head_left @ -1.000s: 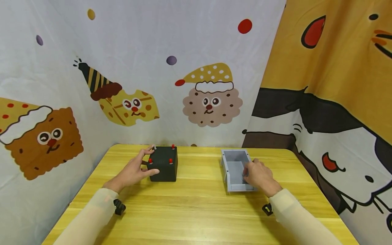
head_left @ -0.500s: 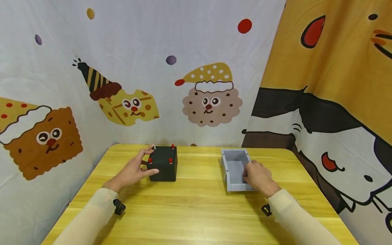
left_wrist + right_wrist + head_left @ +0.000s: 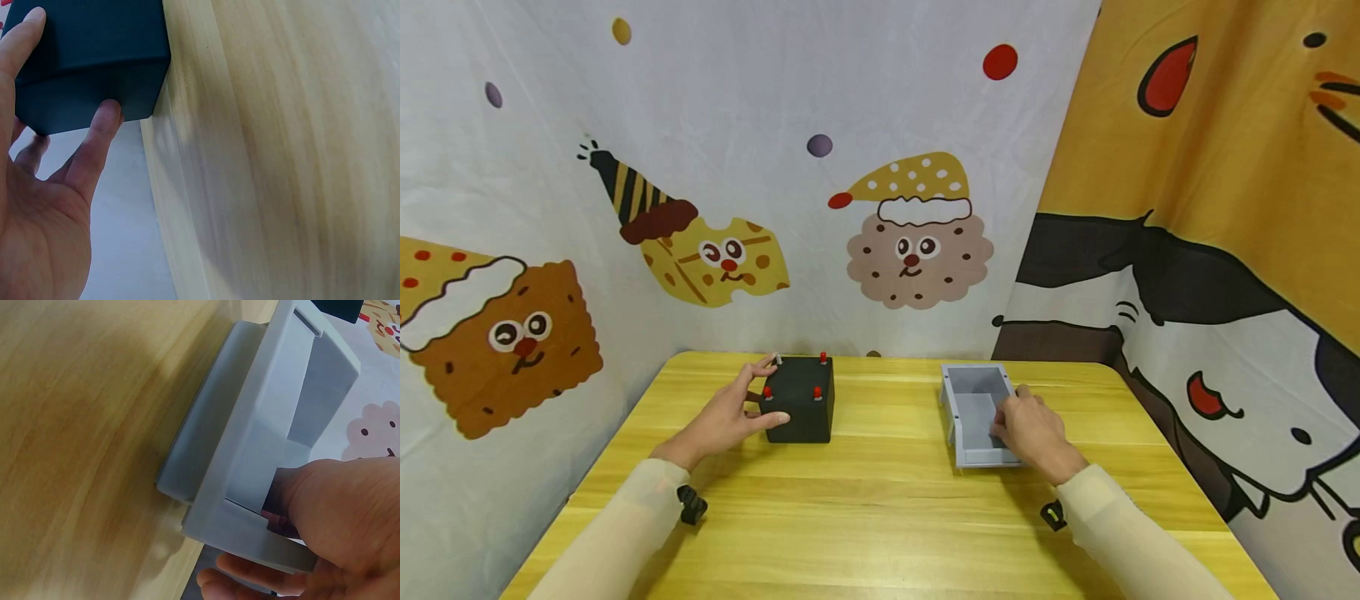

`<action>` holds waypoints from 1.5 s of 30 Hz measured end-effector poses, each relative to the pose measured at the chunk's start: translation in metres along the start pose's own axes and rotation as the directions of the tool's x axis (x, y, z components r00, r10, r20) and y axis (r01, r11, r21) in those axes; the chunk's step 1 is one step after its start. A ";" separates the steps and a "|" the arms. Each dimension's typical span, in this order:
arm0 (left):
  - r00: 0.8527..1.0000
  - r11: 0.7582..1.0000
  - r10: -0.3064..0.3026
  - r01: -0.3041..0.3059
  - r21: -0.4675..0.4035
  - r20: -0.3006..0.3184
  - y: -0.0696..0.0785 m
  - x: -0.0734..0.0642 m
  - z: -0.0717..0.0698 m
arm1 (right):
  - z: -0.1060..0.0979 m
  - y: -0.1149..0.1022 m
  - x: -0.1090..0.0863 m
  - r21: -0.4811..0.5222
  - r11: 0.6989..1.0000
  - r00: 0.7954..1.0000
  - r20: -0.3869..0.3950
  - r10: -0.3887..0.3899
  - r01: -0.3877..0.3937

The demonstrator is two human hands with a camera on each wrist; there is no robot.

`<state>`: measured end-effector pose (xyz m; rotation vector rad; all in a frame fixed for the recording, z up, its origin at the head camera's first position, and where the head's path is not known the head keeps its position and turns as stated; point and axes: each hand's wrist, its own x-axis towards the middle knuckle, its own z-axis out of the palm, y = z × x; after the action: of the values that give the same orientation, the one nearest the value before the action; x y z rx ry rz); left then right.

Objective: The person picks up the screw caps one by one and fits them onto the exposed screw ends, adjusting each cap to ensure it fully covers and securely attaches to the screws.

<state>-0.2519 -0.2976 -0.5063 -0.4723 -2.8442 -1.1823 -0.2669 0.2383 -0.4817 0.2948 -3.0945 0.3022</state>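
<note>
My left hand [image 3: 726, 417] holds a black box [image 3: 797, 386] at the left of the table. Its thumb lies on the front face and a fingertip reaches the back left corner. Small red-tipped levers [image 3: 817, 392] stick up from the top, and a silvery lever [image 3: 778, 360] stands by the index finger. To the right, my right hand [image 3: 1037, 429] pinches the side wall of a light grey open tray [image 3: 988, 458]. In the right wrist view, the thumb is inside the tray [image 3: 240, 434] and the fingers are outside, under its rim. The thumb tip is hidden.
Both things stand on a yellow wood-grain table [image 3: 880, 517], with a stretch of tabletop between them. A cartoon-printed cloth [image 3: 820, 250] hangs behind the table and along both sides. A black camera mount [image 3: 691, 505] sits at each wrist.
</note>
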 end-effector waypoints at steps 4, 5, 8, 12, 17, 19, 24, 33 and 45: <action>1.000 1.000 0.001 -0.001 0.005 -0.001 -0.001 0.001 0.000 | -0.003 0.000 0.001 0.017 1.000 1.000 -0.029 -0.009 0.010; 1.000 1.000 0.004 -0.004 0.004 -0.002 0.000 0.001 0.000 | -0.003 -0.001 0.001 0.016 1.000 0.999 -0.036 -0.014 0.014; 1.000 1.000 0.010 -0.010 0.002 -0.003 0.001 0.000 0.000 | -0.004 -0.001 0.001 0.015 0.999 0.998 -0.061 -0.028 0.029; 1.000 1.000 0.008 -0.008 0.003 0.000 0.002 0.000 0.000 | -0.003 -0.002 0.002 0.009 0.999 0.991 -0.124 -0.044 0.046; 1.000 1.000 0.006 -0.006 0.002 -0.001 0.003 0.001 0.001 | -0.001 -0.001 0.004 -0.005 0.997 0.971 -0.226 -0.080 0.081; 1.000 1.000 0.006 -0.006 0.000 -0.005 0.003 0.001 0.001 | -0.001 -0.001 0.006 -0.011 0.995 0.960 -0.261 -0.097 0.097; 1.000 1.000 0.016 -0.016 0.004 -0.012 0.002 0.000 0.001 | -0.002 -0.002 0.008 0.010 0.993 0.937 -0.330 -0.112 0.122; 1.000 1.000 0.007 -0.007 0.001 -0.001 0.004 0.000 0.000 | -0.002 -0.007 0.011 0.100 0.981 0.905 -0.412 -0.110 0.165; 1.000 1.000 0.017 -0.017 0.001 -0.004 0.004 -0.001 0.001 | -0.008 -0.014 0.014 0.170 0.966 0.918 -0.378 -0.119 0.195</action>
<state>-0.2495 -0.2947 -0.5042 -0.4923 -2.8314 -1.1780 -0.2778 0.2243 -0.4706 0.4347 -2.6565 0.5980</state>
